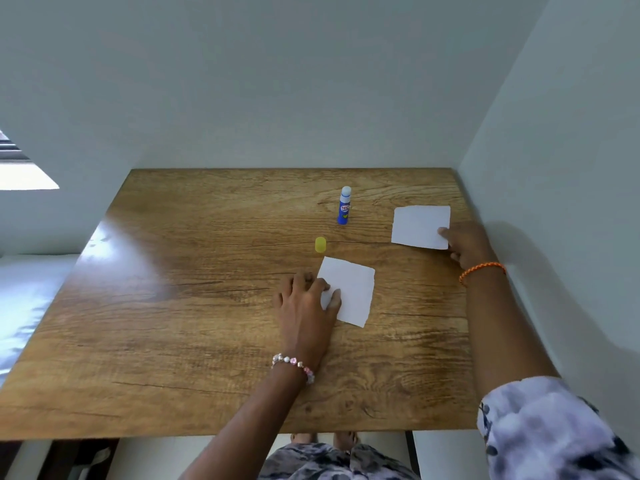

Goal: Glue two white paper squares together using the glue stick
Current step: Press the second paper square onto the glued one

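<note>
One white paper square [353, 289] lies near the middle of the wooden table [173, 306]. My left hand [306, 306] rests on its left edge, thumb and fingertips pressing the paper flat. A second white paper square [417, 225] lies at the far right. My right hand [465, 244] pinches its near right corner. The blue glue stick [345, 206] stands upright and uncapped behind the two papers. Its yellow cap [320, 244] lies on the table between the stick and the near paper.
A wall runs along the table's right edge and another along its far edge. A white bed surface [27, 299] lies to the left of the table. The table's front edge is close to my body.
</note>
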